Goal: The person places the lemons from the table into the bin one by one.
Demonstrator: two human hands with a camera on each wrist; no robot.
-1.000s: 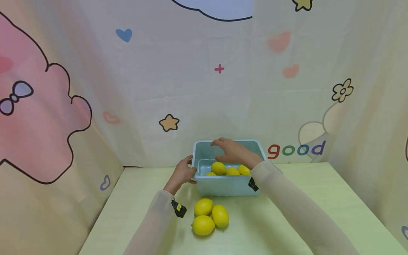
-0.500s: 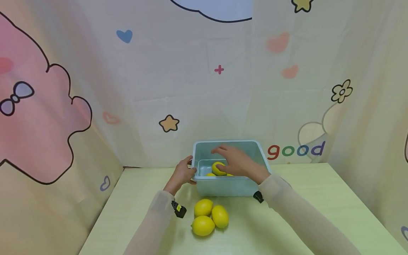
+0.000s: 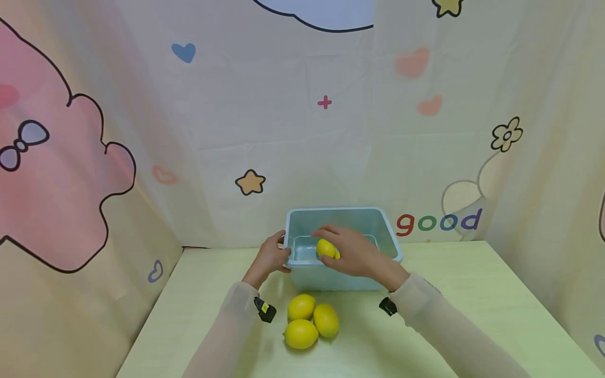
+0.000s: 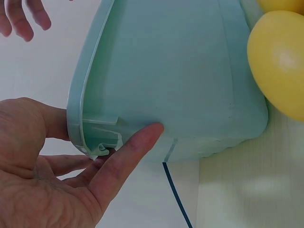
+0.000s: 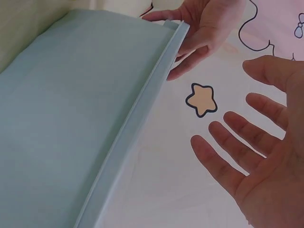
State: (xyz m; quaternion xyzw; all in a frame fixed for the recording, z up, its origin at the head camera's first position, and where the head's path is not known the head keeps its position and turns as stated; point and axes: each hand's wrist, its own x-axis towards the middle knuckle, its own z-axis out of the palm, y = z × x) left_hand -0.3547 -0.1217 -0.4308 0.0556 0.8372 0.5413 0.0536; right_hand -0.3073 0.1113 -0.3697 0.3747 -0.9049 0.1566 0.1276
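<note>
My left hand [image 3: 270, 256] holds the left edge of a light-blue plastic bin [image 3: 337, 279]. In the left wrist view its fingers curl around the bin's rim [image 4: 78, 95] and one finger lies along the outer wall. Over the bin's opening is my right hand [image 3: 353, 253], fingers spread and gently bent. Nothing is between those fingers in the right wrist view, where the right hand [image 5: 266, 147] stands apart from the rim. A yellow lemon [image 3: 325, 248] shows inside the bin beside the right thumb; the right hand hides other contents. Three lemons [image 3: 301, 334] lie touching on the table in front.
The pale green table [image 3: 198, 315] carries the bin near its back edge. A printed cloth backdrop [image 3: 302, 147] rises right behind it, and cloth also hangs at both sides. Black wrist cameras [image 3: 266, 310] sit on both sleeves.
My right hand has moved down and to the right over the bin, covering lemons that were visible before. The left hand, the bin and the three table lemons have stayed put.
</note>
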